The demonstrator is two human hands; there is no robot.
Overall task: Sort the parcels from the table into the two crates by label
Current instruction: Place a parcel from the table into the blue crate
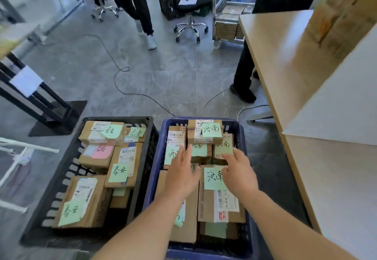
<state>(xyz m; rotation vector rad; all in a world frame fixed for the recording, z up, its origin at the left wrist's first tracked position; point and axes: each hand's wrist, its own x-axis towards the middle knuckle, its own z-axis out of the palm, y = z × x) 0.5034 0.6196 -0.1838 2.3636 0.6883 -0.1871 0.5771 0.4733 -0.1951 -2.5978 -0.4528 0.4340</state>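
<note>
Two crates stand on the floor in front of me. The black crate (114,119) on the left holds several brown parcels with green notes and one with a pink note (102,151). On the right, the blue crate (161,137) holds several parcels with green notes, one parcel (204,133) stacked on top at the far end. Both my hands hover over the blue crate. My left hand (181,172) has straight fingers over the middle parcels. My right hand (238,172) lies with relaxed fingers at the edge of a small parcel (223,147) and partly covers the note on a large parcel (212,204). Neither grips anything.
A wooden table (285,60) runs along the right with cardboard boxes (342,21) at its far end and a white panel (338,113). Two people stand beyond the crates. Cables cross the grey floor; office chairs and a wire cart (228,15) stand behind. A black stand (40,104) is on the left.
</note>
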